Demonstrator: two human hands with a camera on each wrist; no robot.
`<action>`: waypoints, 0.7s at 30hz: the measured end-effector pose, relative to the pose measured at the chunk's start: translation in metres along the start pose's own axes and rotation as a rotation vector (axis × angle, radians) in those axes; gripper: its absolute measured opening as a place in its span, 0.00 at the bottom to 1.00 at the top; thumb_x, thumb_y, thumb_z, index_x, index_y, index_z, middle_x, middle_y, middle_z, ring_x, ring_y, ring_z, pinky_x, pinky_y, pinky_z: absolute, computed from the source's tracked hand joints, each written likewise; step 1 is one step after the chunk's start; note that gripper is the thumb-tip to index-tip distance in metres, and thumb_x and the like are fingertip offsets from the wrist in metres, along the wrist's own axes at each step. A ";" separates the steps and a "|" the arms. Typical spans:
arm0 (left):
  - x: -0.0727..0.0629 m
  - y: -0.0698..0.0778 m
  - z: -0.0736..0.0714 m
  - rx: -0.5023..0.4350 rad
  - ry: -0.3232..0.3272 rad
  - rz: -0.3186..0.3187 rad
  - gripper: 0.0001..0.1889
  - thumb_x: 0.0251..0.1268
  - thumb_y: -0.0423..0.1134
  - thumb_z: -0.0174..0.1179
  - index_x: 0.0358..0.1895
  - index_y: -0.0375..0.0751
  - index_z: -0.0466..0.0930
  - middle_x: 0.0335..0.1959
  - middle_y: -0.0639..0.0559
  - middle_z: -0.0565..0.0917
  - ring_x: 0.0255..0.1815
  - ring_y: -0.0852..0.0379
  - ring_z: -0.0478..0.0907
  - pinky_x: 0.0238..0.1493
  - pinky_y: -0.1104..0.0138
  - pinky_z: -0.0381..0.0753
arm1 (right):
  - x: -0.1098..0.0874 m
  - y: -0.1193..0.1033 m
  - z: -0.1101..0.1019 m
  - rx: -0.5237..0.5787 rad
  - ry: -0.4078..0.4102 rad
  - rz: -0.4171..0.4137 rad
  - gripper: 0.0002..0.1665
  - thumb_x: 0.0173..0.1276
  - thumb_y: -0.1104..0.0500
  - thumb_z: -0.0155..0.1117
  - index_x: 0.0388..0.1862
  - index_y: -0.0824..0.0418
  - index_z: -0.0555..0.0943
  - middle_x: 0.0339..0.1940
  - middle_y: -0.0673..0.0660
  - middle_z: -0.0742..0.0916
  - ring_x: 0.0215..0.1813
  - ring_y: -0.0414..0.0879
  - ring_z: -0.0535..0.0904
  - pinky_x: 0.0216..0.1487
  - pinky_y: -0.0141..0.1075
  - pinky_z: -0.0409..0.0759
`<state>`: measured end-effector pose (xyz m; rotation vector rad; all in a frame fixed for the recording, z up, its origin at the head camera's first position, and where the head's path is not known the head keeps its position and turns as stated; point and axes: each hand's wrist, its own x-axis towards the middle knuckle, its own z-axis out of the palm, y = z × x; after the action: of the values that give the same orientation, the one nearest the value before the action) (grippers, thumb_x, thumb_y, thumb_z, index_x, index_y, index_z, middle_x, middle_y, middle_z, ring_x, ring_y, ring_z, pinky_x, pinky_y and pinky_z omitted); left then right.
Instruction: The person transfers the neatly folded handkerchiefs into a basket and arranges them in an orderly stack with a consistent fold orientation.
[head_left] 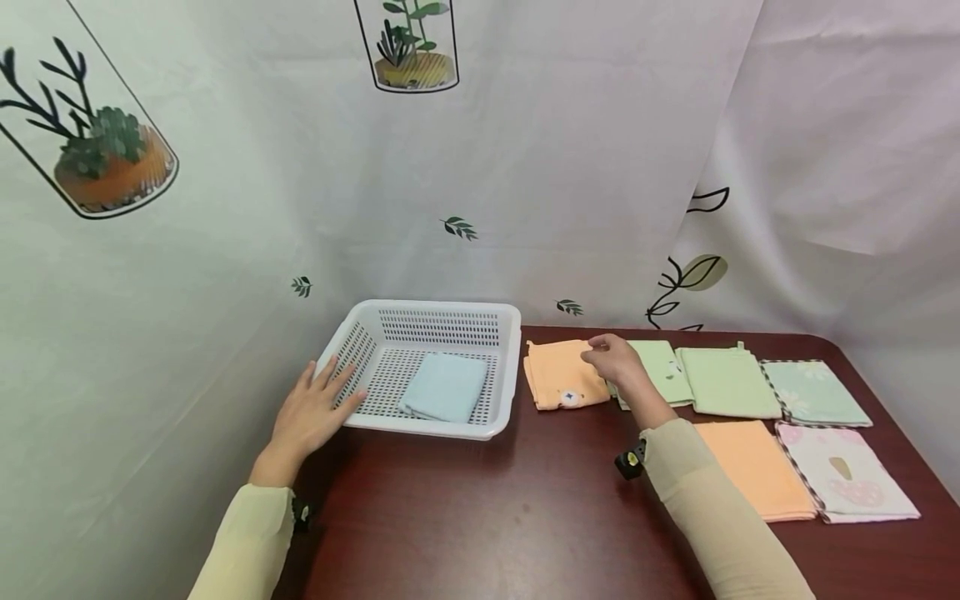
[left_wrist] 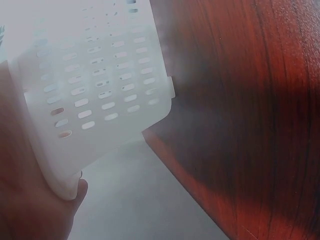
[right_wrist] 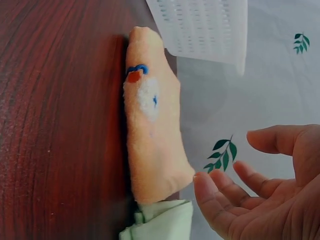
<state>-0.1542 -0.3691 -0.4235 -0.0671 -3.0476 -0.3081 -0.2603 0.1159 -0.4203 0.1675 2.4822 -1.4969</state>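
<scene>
My left hand (head_left: 313, 410) lies with spread fingers on the left rim and near-left corner of a white perforated plastic basket (head_left: 504, 429). The left wrist view shows the hand against the rim (left_wrist: 55, 182). Inside the basket is a folded light blue cloth (head_left: 447, 387). My right hand (head_left: 621, 363) hovers by the right edge of a folded orange cloth (head_left: 555, 371) with an embroidered animal face. In the right wrist view the thumb and fingers (right_wrist: 206, 187) stand apart with nothing between them; one fingertip appears close to that cloth's corner.
Right of the orange cloth lie two folded green cloths (head_left: 727, 382) and a pale teal one (head_left: 817, 392). Nearer are a plain orange cloth (head_left: 757, 471) and a white-pink one (head_left: 847, 475). A printed curtain (head_left: 480, 167) hangs behind the dark red table (head_left: 510, 517).
</scene>
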 end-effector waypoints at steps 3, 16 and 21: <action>0.000 0.000 0.000 0.004 -0.006 0.002 0.41 0.75 0.68 0.43 0.80 0.45 0.58 0.82 0.37 0.51 0.81 0.28 0.39 0.73 0.31 0.46 | 0.002 0.003 0.000 0.010 0.010 0.021 0.29 0.76 0.56 0.57 0.72 0.68 0.68 0.68 0.70 0.74 0.59 0.61 0.77 0.56 0.51 0.79; 0.001 -0.001 0.000 0.016 -0.011 0.003 0.41 0.75 0.69 0.41 0.80 0.46 0.58 0.82 0.37 0.51 0.81 0.27 0.40 0.73 0.31 0.47 | 0.010 0.012 0.001 -0.021 0.023 0.042 0.30 0.75 0.55 0.57 0.71 0.68 0.68 0.68 0.71 0.74 0.60 0.63 0.76 0.58 0.53 0.78; 0.000 -0.001 0.000 0.011 -0.004 0.006 0.40 0.75 0.68 0.42 0.80 0.46 0.58 0.82 0.37 0.52 0.80 0.27 0.40 0.73 0.31 0.47 | 0.014 0.014 0.004 -0.034 0.030 0.057 0.29 0.75 0.56 0.56 0.71 0.68 0.69 0.69 0.71 0.74 0.64 0.64 0.74 0.61 0.55 0.77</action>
<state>-0.1542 -0.3696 -0.4237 -0.0759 -3.0519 -0.2907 -0.2702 0.1190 -0.4377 0.2544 2.5031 -1.4386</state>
